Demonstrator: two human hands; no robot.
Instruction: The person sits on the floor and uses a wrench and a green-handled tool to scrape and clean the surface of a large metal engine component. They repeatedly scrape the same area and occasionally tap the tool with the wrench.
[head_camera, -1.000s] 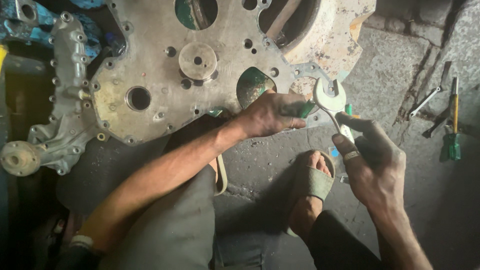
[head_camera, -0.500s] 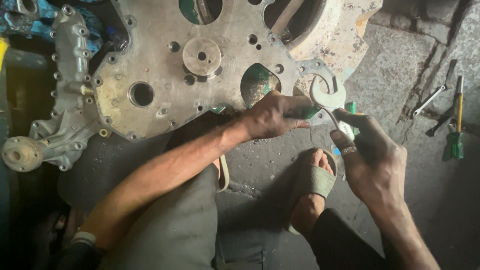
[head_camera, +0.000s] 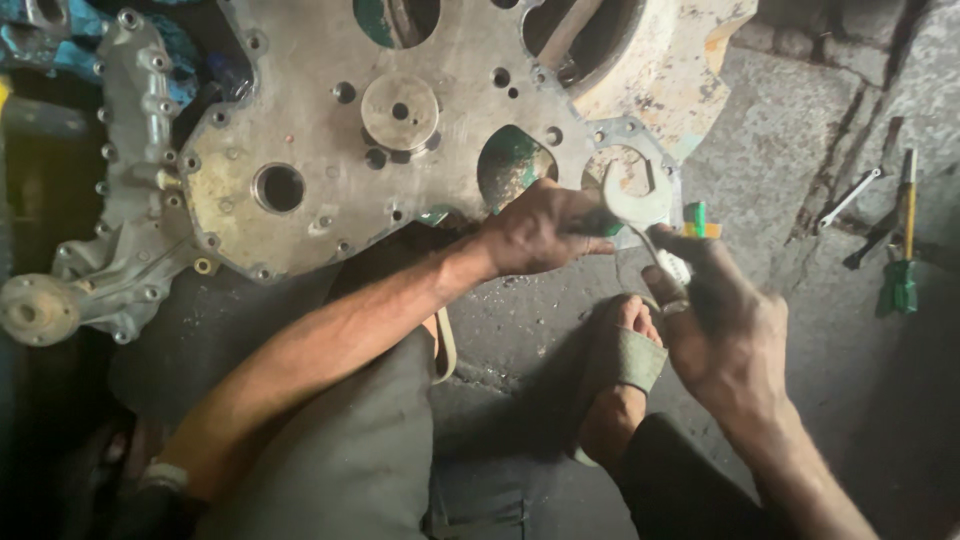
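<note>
1. Right hand (head_camera: 725, 330) closed on the shank of an open-end spanner (head_camera: 640, 215), near the sandalled foot (head_camera: 620, 370).
2. Left hand (head_camera: 540, 230) curled shut at the spanner head, on the lower edge of the engine plate (head_camera: 330, 130).
3. Spanner mouth sits at a plate hole.
4. Loose tools (head_camera: 895, 240) lie on the floor, far right.

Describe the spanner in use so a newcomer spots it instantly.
Start at the big grey metal plate full of holes. At its lower right edge, the right hand holds an open-ended spanner, beside the left hand. Unlike the tools lying on the concrete, it is in hand.
</note>
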